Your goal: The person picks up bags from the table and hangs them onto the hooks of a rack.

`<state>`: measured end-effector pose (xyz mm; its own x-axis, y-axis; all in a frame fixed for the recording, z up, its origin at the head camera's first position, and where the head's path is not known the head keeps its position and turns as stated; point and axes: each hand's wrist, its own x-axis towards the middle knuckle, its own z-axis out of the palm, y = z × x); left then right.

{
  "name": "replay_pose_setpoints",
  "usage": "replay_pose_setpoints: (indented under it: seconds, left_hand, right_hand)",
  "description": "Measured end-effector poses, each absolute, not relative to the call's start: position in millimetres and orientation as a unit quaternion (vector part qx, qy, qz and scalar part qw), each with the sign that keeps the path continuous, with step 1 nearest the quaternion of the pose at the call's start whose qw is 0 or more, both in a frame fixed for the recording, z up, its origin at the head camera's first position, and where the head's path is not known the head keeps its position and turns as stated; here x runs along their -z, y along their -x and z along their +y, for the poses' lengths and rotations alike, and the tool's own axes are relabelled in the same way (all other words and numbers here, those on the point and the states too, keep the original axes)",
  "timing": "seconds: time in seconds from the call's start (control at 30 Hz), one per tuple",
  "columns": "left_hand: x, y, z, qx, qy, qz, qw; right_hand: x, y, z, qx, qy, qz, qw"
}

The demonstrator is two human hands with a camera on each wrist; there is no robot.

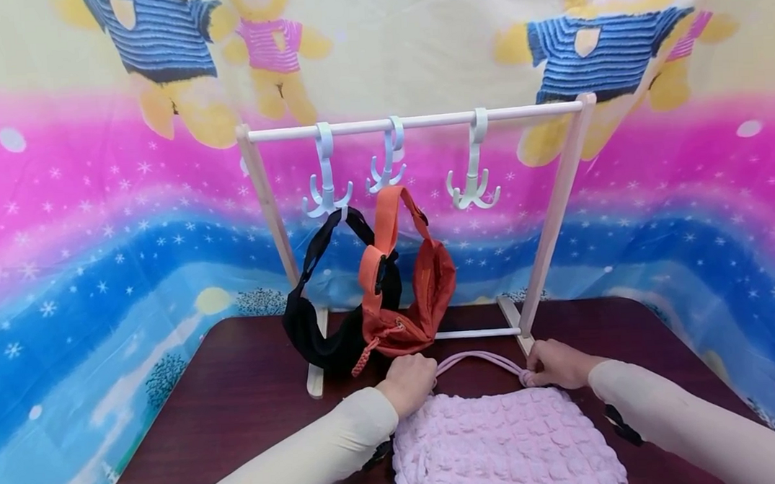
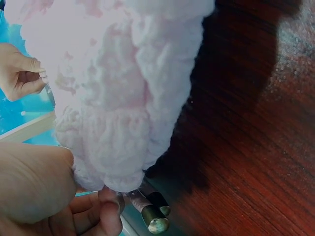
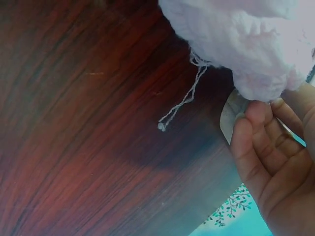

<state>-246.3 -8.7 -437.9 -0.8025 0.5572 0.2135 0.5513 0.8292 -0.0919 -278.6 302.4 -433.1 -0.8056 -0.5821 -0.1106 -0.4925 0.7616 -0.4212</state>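
Observation:
A pink puckered fabric bag (image 1: 500, 439) with a double cord handle (image 1: 480, 356) is held up at the near side of the table. My left hand (image 1: 409, 382) grips its upper left corner, where the handle meets the fabric. At the upper right corner my right hand (image 1: 558, 364) pinches the base of the cord. In the left wrist view, a gold-coloured capped end (image 2: 155, 219) pokes out beside the left fingers. The right wrist view shows the right fingers curled at the bag's corner, with a thin loose thread (image 3: 182, 103) hanging from the fabric.
Behind the bag stands a rack with a white top rail (image 1: 421, 121) and wooden posts. White multi-prong hooks (image 1: 472, 170) hang from it. A black bag (image 1: 320, 331) and an orange bag (image 1: 410, 320) hang at its left half. The dark wooden table (image 1: 239, 422) lies beneath.

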Motion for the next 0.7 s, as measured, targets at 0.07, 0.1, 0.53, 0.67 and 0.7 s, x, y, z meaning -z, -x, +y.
replay_pose_setpoints:
  seconds: [0.07, 0.1, 0.53, 0.67, 0.7]
  left_hand:
    - [432.6, 244.1, -7.5, -0.016, 0.286, -0.952, 0.104]
    - [432.6, 244.4, -7.1, -0.017, 0.285, -0.953, 0.100]
    - [432.3, 242.9, -8.4, -0.020, 0.288, -0.954, 0.078]
    - [430.1, 240.2, -9.0, -0.022, 0.289, -0.953, 0.086]
    - [429.5, 239.8, -9.3, -0.023, 0.289, -0.953, 0.088]
  right_hand:
    - [432.9, 277.0, 302.5, 0.193, 0.288, 0.931, 0.117]
    - [432.8, 276.1, 302.4, 0.195, 0.289, 0.930, 0.116]
    - [429.5, 268.9, 297.6, 0.187, 0.307, 0.926, 0.113]
    - [430.9, 268.3, 297.6, 0.184, 0.305, 0.928, 0.108]
    - [431.2, 268.3, 297.6, 0.183, 0.304, 0.929, 0.106]
